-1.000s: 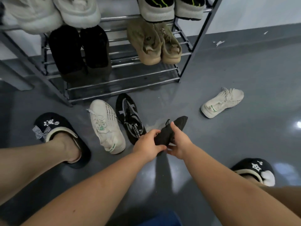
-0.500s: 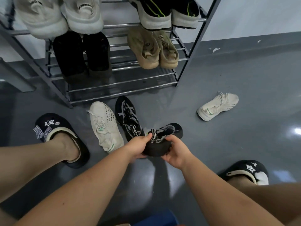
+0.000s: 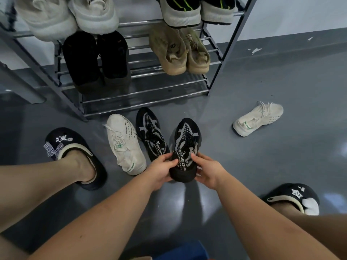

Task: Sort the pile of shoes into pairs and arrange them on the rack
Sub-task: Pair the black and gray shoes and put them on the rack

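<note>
Black mesh sneaker (image 3: 185, 149) sits pinched at its heel between my left hand (image 3: 161, 169) and right hand (image 3: 208, 172) (toe pointing far), just right of its mate (image 3: 151, 134) on the floor (image 3: 262, 166).

Two black mesh sneakers: one (image 3: 151, 134) on the floor, one (image 3: 185, 147) held. Two white knit sneakers: one near left (image 3: 124, 143), one far right (image 3: 258, 118). On the rack (image 3: 231, 47): two white shoes (image 3: 71, 14), two black shoes (image 3: 95, 59), two tan shoes (image 3: 179, 50), two black-and-green shoes (image 3: 195, 10). Two worn black slippers (image 3: 75, 147).
</note>
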`<action>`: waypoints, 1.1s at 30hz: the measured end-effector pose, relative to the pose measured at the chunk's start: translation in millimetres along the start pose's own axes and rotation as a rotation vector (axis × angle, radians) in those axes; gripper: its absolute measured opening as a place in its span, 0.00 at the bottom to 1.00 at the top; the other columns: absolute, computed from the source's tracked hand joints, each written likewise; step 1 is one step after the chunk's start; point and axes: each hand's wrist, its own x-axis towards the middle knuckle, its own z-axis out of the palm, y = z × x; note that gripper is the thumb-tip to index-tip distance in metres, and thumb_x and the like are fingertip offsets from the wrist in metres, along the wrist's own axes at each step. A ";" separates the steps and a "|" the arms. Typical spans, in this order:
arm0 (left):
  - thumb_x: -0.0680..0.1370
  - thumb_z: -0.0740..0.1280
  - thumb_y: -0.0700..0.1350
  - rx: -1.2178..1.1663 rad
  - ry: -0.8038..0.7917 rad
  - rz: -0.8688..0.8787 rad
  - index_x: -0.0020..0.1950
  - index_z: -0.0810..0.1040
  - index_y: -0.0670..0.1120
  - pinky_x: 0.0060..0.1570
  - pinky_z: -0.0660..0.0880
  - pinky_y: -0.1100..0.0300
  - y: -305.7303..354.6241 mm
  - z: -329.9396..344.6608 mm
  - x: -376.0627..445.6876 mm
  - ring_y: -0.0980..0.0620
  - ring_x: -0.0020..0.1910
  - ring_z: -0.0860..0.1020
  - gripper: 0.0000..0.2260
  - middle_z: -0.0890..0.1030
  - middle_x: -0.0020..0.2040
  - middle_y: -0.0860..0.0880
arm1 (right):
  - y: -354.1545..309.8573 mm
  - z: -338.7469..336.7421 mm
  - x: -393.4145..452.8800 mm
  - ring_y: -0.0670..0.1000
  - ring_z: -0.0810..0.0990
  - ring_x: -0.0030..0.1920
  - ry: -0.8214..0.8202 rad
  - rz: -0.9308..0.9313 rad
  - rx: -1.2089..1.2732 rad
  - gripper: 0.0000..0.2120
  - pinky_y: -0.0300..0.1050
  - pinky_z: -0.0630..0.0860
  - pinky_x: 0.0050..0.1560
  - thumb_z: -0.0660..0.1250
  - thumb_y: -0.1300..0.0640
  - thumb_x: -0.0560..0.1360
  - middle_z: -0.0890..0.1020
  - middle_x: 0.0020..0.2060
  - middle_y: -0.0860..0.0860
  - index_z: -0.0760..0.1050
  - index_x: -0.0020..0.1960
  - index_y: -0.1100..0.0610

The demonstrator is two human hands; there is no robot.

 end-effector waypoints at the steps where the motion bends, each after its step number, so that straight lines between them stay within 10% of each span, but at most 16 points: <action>1: 0.77 0.65 0.38 0.028 -0.003 0.003 0.69 0.67 0.45 0.45 0.77 0.57 -1.5 -1.3 2.3 0.47 0.57 0.77 0.20 0.77 0.62 0.45 | 1.1 -0.8 2.4 0.43 0.84 0.31 0.003 -0.002 -0.008 0.05 0.37 0.77 0.27 0.65 0.59 0.77 0.86 0.33 0.45 0.77 0.50 0.51; 8: 0.75 0.67 0.38 0.094 0.049 0.070 0.69 0.68 0.45 0.37 0.74 0.69 -3.6 -1.5 24.4 0.56 0.49 0.78 0.23 0.78 0.61 0.48 | -4.9 2.7 24.8 0.44 0.82 0.36 0.062 -0.058 -0.039 0.18 0.37 0.77 0.29 0.65 0.63 0.77 0.83 0.43 0.50 0.72 0.66 0.57; 12: 0.76 0.65 0.37 0.069 0.077 0.095 0.69 0.67 0.45 0.34 0.75 0.70 5.2 1.0 39.1 0.56 0.47 0.77 0.22 0.79 0.51 0.52 | -21.0 13.1 45.9 0.50 0.81 0.48 0.088 -0.147 -0.148 0.19 0.44 0.78 0.50 0.64 0.64 0.77 0.81 0.56 0.56 0.71 0.68 0.59; 19: 0.76 0.66 0.41 0.318 0.197 0.151 0.69 0.69 0.47 0.63 0.72 0.53 18.6 -7.8 62.0 0.48 0.62 0.75 0.21 0.76 0.64 0.47 | -30.1 25.8 82.0 0.56 0.79 0.58 0.112 -0.171 -0.290 0.18 0.51 0.74 0.63 0.62 0.65 0.78 0.80 0.59 0.58 0.72 0.67 0.60; 22: 0.75 0.67 0.45 0.484 0.371 0.216 0.64 0.75 0.49 0.56 0.72 0.61 20.8 -18.1 68.9 0.53 0.56 0.76 0.16 0.78 0.59 0.51 | -27.3 21.9 89.5 0.51 0.79 0.52 0.156 -0.199 -0.409 0.18 0.40 0.74 0.57 0.64 0.64 0.77 0.80 0.58 0.55 0.72 0.67 0.58; 27: 0.76 0.65 0.45 0.400 0.673 0.175 0.58 0.75 0.46 0.31 0.64 0.69 21.1 -28.3 74.5 0.61 0.36 0.72 0.11 0.78 0.47 0.53 | -22.8 11.6 97.8 0.54 0.78 0.60 0.206 -0.105 -0.516 0.21 0.49 0.72 0.66 0.66 0.53 0.77 0.79 0.61 0.55 0.71 0.69 0.56; 33: 0.77 0.63 0.51 0.437 0.707 -0.071 0.69 0.65 0.41 0.58 0.70 0.52 17.3 -22.1 77.4 0.40 0.63 0.72 0.25 0.69 0.67 0.41 | -20.1 8.7 94.5 0.55 0.74 0.63 0.231 -0.026 -0.665 0.33 0.50 0.73 0.63 0.69 0.47 0.73 0.73 0.67 0.54 0.62 0.74 0.56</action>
